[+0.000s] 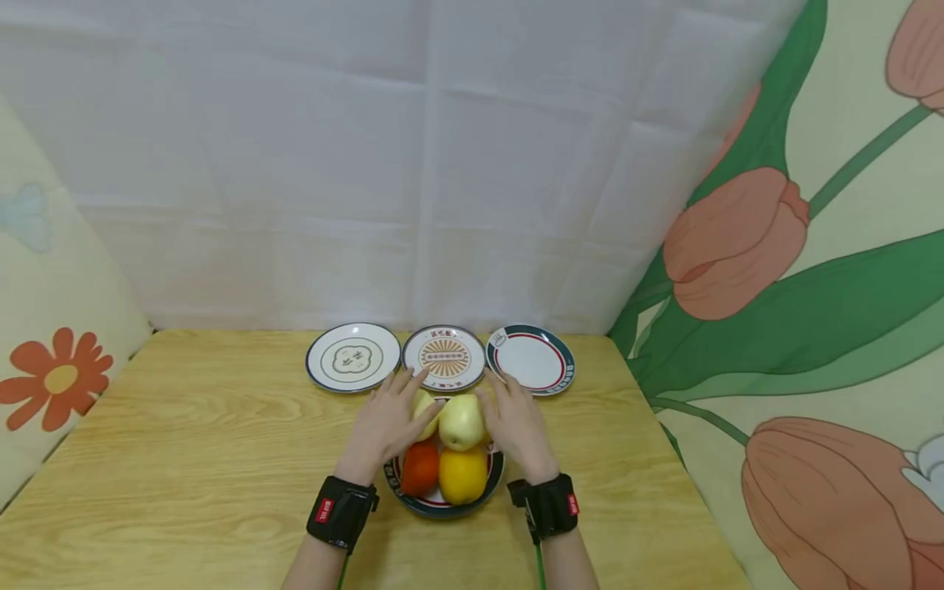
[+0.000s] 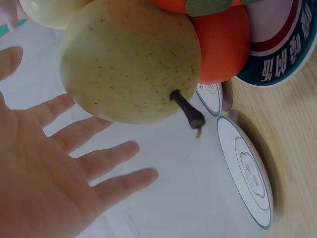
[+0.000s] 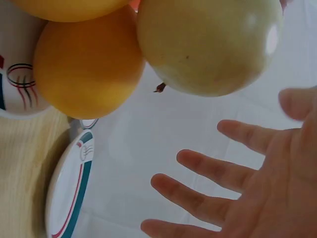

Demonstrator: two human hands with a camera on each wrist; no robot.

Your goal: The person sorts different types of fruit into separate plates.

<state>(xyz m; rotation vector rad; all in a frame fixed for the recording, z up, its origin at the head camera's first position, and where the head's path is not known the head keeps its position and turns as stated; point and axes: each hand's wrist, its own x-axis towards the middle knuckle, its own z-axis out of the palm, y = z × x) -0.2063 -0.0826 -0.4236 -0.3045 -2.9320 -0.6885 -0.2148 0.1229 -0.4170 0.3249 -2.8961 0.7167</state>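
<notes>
A dark-rimmed bowl on the table holds several fruits. Speckled and pale green, a pear with a brown stem lies on the left side of the pile. Near it is a red-orange fruit with green leaves. A second pale green fruit sits on top, beside a yellow fruit and an orange-yellow one. My left hand, fingers spread, is beside the pear; whether they touch cannot be told. On the other side my right hand has its fingers apart, next to the top fruit.
Behind the bowl three plates stand in a row: a blue-rimmed one, one with a sunburst pattern, and a dark-rimmed one. A white cloth hangs behind the wooden table.
</notes>
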